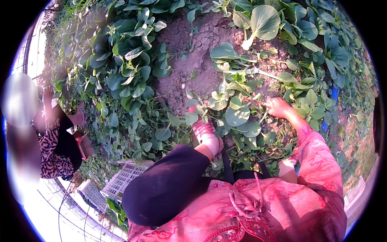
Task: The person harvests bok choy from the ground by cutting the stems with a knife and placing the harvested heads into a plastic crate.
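Note:
My right hand [277, 108] is closed around the handle of a small hand tool [255, 101] with a rusty-brown working end. The tool points left, low among leafy greens, and foliage partly hides its tip. Just left of it is a broad round leaf [237, 115]. Above the hand, a pale-stemmed leafy plant [252, 71] lies across the soil. Farther up, a large bok choy-like leaf [265, 21] with a thick white stalk rests at the edge of the bare soil [202, 54]. My left hand is out of view.
My striped pink shoe [203, 128] stands among the greens. A white plastic crate [125, 177] sits beside my knee, with another crate [93, 193] behind it. At the left, a person in a patterned sleeve [50, 148] crouches by the plants. A blue strip [334, 94] runs through foliage at right.

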Motion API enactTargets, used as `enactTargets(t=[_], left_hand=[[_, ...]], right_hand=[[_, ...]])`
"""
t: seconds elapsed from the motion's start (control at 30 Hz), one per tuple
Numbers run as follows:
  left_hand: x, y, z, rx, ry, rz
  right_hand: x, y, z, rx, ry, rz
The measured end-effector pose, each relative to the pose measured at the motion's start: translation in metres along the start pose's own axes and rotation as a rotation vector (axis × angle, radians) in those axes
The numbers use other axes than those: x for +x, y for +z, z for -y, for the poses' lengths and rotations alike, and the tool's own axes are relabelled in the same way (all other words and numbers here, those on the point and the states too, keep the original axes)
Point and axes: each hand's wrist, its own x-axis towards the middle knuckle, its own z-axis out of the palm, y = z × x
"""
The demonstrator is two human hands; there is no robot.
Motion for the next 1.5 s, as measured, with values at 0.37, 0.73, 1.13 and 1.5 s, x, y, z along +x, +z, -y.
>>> enactTargets(t=[0.37, 0.73, 1.13, 1.5], left_hand=[[-0.307, 0.093, -0.004, -0.692, -0.810, -0.195], [-0.256, 0.034, -0.024, -0.732, -0.878, -0.493], [-0.020, -0.070, 0.003, -0.317, -0.241, -0.268], [-0.139, 0.002, -0.006, -0.354, -0.167, -0.168]], right_hand=[[0.017, -0.003, -0.021, 0.112, 0.064, 0.225], [0.020, -0.007, -0.029, 0.097, -0.202, 0.236], [0.020, -0.013, -0.028, 0.144, -0.089, 0.240], [0.024, -0.033, -0.008, 0.147, -0.017, 0.368]])
